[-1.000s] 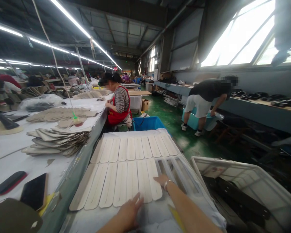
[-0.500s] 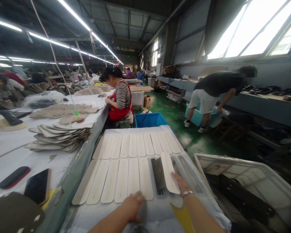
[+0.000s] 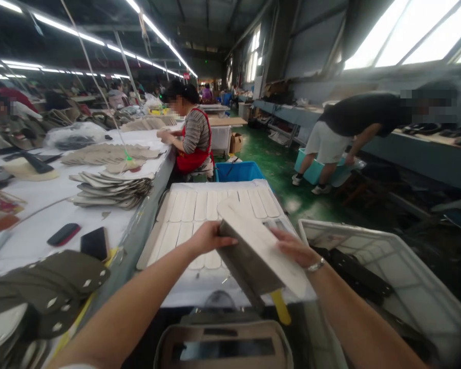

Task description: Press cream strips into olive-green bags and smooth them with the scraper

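Note:
A long pale panel with rounded ends [image 3: 255, 233] is raised over the white-covered table, tilted, with a dark grey-brown side or flap [image 3: 249, 261] facing me. My left hand [image 3: 210, 237] is closed on its left edge, the thumb lying across the dark part. My right hand [image 3: 294, 248], with a band at the wrist, grips the right edge; its fingertips are partly hidden. Beneath and beyond lie two rows of similar pale panels [image 3: 184, 206], flat and side by side. Below the raised panel a yellow handle-like piece [image 3: 281, 307] shows; what it belongs to is hidden.
A white bin [image 3: 403, 246] with dark pieces stands at right. On the left table are a phone [image 3: 95, 243], a dark oval object [image 3: 63, 234] and stacked curved pieces [image 3: 113, 189]. A beige-framed object [image 3: 223, 346] is close below me. Two co-workers are ahead.
The pale panel has been lifted off the table and brought nearer, tilted. My left hand has risen from the lower row to its edge. The view has shifted, showing more in front of me.

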Demonstrator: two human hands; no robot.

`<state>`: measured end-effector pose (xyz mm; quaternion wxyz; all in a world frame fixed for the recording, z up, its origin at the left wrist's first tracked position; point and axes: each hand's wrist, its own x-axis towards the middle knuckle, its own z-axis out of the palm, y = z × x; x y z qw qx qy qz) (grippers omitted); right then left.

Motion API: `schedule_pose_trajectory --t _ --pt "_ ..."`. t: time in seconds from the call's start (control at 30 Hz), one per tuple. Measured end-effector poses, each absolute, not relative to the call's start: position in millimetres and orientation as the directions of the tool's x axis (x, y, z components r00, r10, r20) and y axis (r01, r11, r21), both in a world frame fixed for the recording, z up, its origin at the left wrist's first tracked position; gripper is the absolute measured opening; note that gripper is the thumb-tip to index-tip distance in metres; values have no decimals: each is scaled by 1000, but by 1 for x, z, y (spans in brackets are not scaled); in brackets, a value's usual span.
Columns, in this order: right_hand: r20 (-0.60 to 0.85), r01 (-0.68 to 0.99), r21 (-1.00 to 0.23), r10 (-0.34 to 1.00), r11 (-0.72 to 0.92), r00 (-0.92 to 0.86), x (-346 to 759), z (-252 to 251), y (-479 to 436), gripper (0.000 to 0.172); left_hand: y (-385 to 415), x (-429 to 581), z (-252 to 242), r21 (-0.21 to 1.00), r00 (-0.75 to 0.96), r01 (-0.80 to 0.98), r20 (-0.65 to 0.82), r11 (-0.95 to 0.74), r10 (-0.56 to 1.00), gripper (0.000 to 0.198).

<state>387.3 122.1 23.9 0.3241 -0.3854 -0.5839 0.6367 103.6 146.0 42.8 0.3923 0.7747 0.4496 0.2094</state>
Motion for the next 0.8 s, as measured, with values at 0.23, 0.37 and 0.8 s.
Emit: schedule_pose_trajectory --t 0.23,0.37,0.8 --pt "71 415 -868 896 272 -438 372 72 48 96 77 106 116 504 296 811 84 -297 951 37" --pt "241 705 -573 908 418 -343 338 75 3 95 36 105 142 385 301 861 143 -333 943 42" --pt "293 646 -491 808 585 -511 315 31 -37 68 -35 36 100 366 499 824 -111 -431 860 8"
